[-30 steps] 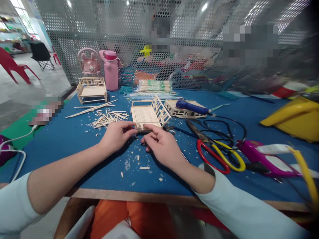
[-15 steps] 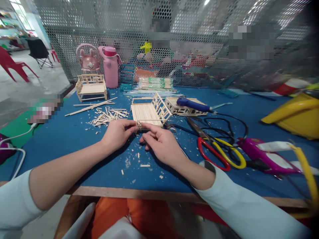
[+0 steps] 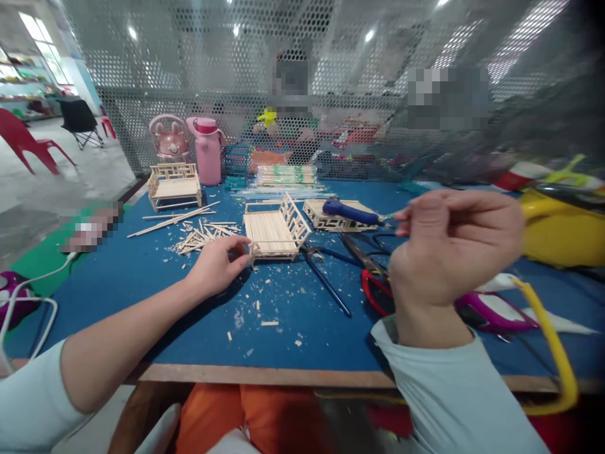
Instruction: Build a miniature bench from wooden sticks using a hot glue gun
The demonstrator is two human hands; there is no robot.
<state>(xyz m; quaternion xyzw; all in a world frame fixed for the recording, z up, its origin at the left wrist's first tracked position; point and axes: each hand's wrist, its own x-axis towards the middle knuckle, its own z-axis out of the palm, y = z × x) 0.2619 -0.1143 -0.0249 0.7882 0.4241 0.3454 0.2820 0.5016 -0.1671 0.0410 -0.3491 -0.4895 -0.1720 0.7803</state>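
Note:
A miniature bench made of thin wooden sticks (image 3: 271, 230) stands mid-table, with its slatted back along its right side. The thumb and fingers of my left hand (image 3: 220, 265) pinch its near left corner. Off to the right, my right hand (image 3: 454, 243) is raised above the table with curled fingers; whatever is in them, if anything, is hidden. Just left of those fingertips, a blue glue gun (image 3: 354, 212) lies across another stick model (image 3: 326, 221). Blue-handled pliers (image 3: 328, 284) lie by the bench, and red-handled scissors (image 3: 373, 293) are partly covered by my right hand.
Short cut sticks (image 3: 205, 236) and longer ones (image 3: 172, 221) lie left of the bench. Behind are a finished-looking stick bench (image 3: 174, 187), a pink bottle (image 3: 208, 154) and bagged sticks (image 3: 286, 176). A purple tool (image 3: 496, 312) and yellow dustpan (image 3: 553, 230) sit at right.
My right hand has left the bench's near edge and moved right and up, its fingers curled. My left hand stays on the bench corner. The view has tilted slightly upward.

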